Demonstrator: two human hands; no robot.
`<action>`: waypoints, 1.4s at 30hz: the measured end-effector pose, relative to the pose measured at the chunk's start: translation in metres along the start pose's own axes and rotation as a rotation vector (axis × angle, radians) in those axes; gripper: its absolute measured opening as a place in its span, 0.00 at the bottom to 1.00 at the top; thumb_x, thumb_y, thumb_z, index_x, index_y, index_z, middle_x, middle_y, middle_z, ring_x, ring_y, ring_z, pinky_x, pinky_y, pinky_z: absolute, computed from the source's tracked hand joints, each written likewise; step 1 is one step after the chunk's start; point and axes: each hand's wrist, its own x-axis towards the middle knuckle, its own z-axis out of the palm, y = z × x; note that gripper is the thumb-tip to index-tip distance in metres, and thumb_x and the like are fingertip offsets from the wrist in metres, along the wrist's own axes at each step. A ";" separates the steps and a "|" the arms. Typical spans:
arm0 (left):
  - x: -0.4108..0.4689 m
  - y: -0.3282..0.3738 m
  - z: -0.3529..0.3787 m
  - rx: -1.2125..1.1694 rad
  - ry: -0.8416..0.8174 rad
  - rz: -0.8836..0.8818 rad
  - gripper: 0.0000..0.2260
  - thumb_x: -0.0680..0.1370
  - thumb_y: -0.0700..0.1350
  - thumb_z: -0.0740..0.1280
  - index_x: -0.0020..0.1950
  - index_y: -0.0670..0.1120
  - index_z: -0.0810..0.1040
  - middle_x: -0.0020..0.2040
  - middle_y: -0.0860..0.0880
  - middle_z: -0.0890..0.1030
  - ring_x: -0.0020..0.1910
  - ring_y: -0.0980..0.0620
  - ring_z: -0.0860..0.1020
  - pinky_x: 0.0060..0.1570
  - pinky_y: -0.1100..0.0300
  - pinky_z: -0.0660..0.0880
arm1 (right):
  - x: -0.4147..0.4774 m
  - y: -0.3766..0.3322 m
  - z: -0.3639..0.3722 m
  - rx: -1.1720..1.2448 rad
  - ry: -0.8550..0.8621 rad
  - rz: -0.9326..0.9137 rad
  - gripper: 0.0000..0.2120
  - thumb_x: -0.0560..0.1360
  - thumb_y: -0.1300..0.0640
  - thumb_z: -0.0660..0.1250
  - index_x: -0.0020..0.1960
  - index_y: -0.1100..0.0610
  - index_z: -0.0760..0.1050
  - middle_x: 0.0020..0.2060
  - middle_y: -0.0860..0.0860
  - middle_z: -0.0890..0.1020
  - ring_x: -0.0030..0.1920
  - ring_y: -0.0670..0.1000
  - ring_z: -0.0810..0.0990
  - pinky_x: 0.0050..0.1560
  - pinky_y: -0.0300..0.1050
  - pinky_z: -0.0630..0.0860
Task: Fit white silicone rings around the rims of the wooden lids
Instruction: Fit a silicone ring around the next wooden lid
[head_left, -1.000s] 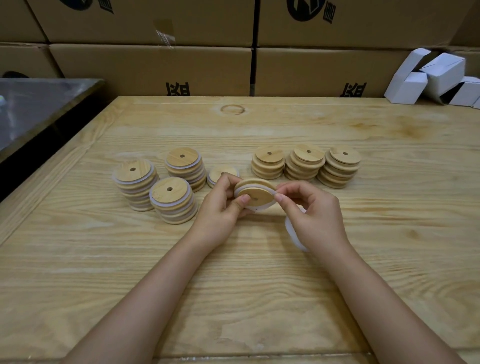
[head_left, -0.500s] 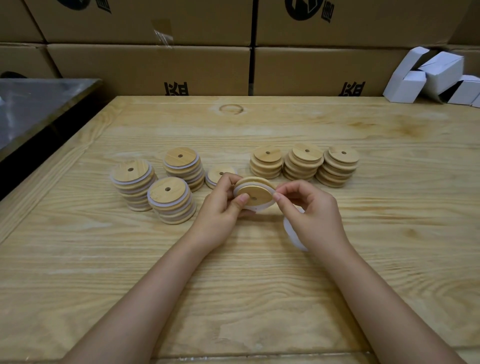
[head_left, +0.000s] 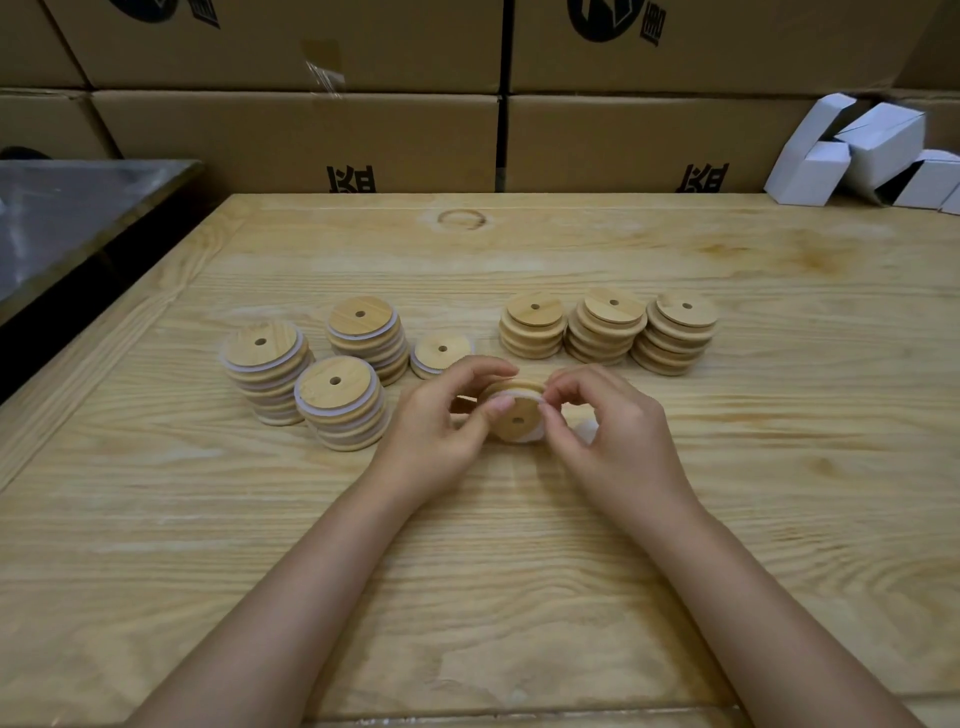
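Observation:
Both hands hold one round wooden lid with a centre hole, tilted toward me above the table. My left hand grips its left edge with thumb and curled fingers. My right hand pinches the white silicone ring on the lid's right rim. More white rings show under my right hand, mostly hidden. Three stacks of ringed lids and a single ringed lid stand at the left. Three stacks of bare lids stand at the right.
The wooden table has a raised border at the left. A dark metal surface lies beyond the left edge. Cardboard boxes wall off the back. Small white cartons are piled at the back right.
The lid has tipped further toward me and turned a little in my fingers. My right fingers have curled closer over its right rim. The stacks have not moved.

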 end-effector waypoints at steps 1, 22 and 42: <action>0.000 0.000 0.000 0.048 -0.001 0.028 0.11 0.73 0.45 0.67 0.52 0.58 0.77 0.45 0.61 0.80 0.46 0.63 0.79 0.44 0.68 0.75 | 0.000 0.000 0.000 -0.009 0.008 -0.003 0.05 0.69 0.69 0.70 0.41 0.61 0.76 0.38 0.51 0.80 0.42 0.48 0.78 0.45 0.40 0.73; 0.000 -0.001 0.001 0.241 0.048 0.118 0.11 0.72 0.34 0.64 0.52 0.43 0.76 0.47 0.53 0.80 0.46 0.57 0.78 0.48 0.62 0.74 | 0.002 -0.002 0.000 0.132 -0.014 0.075 0.03 0.70 0.68 0.71 0.42 0.62 0.79 0.42 0.47 0.81 0.47 0.43 0.79 0.52 0.32 0.75; -0.001 -0.005 0.001 0.100 -0.009 0.040 0.13 0.73 0.41 0.65 0.49 0.58 0.68 0.43 0.64 0.79 0.42 0.64 0.78 0.40 0.70 0.73 | -0.002 -0.004 0.002 -0.022 0.104 0.012 0.05 0.69 0.66 0.71 0.42 0.62 0.77 0.42 0.52 0.82 0.45 0.52 0.81 0.47 0.45 0.74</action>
